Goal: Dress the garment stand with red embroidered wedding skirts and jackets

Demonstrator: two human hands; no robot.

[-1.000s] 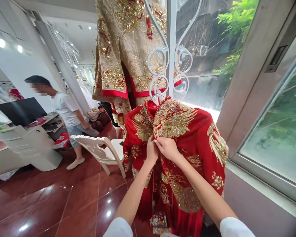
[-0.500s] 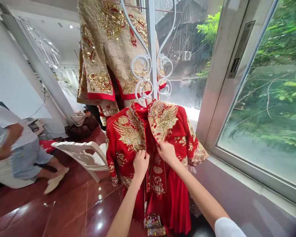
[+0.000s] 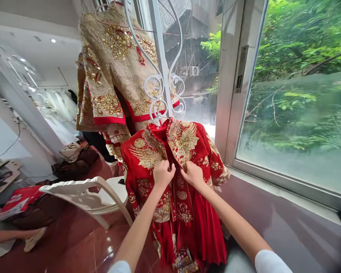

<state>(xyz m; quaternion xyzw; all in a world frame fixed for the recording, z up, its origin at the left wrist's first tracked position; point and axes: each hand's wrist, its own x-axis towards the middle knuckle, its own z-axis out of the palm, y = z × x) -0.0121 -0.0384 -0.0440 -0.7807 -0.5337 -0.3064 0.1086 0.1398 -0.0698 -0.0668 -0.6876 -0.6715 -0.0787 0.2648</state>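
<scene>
A red jacket (image 3: 143, 185) with gold embroidered wings hangs from a hanger (image 3: 159, 119) on a white scrolled metal stand (image 3: 162, 57). Its front hangs partly apart at the collar. My left hand (image 3: 164, 174) is closed on the left front edge, at chest height. Opposite it, my right hand (image 3: 193, 175) pinches the right front edge. A narrow gap lies between the two hands. Below the jacket falls a red pleated skirt (image 3: 208, 231), with gold-patterned pieces (image 3: 184, 259) near its lower end.
A beige gold-sequinned jacket (image 3: 122, 76) hangs behind, to the left. A white chair (image 3: 96, 197) stands left of the red clothes. Sliding windows (image 3: 287, 113) fill the right side above a sill. Bags (image 3: 76, 161) lie on the floor, and a person's leg (image 3: 14, 235) shows at lower left.
My view has turned right. Both hands keep hold of the jacket's front edges and sit closer together, the left one higher. The person at left has moved mostly out of view.
</scene>
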